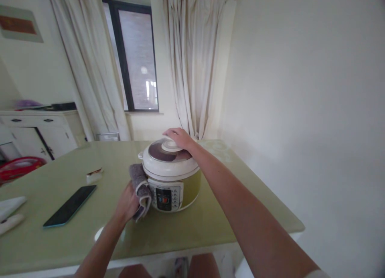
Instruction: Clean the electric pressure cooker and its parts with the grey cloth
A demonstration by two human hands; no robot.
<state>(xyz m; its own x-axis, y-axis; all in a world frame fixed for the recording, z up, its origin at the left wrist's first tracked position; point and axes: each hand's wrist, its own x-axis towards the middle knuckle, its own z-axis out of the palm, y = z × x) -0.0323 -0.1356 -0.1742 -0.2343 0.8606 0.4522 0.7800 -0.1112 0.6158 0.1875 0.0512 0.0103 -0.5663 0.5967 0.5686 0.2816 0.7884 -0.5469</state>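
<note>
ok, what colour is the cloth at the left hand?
The cloth is grey with whitish edges, seen in the head view.

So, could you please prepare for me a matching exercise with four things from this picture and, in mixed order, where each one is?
Things:
1. cloth
2. tablet
3. right hand
4. curtains

Places:
A. on top of the lid
B. at both sides of the window
C. in the left hand, at the side of the cooker
D. flat on the table

Right pairs: 1-C, 2-D, 3-A, 4-B
</note>
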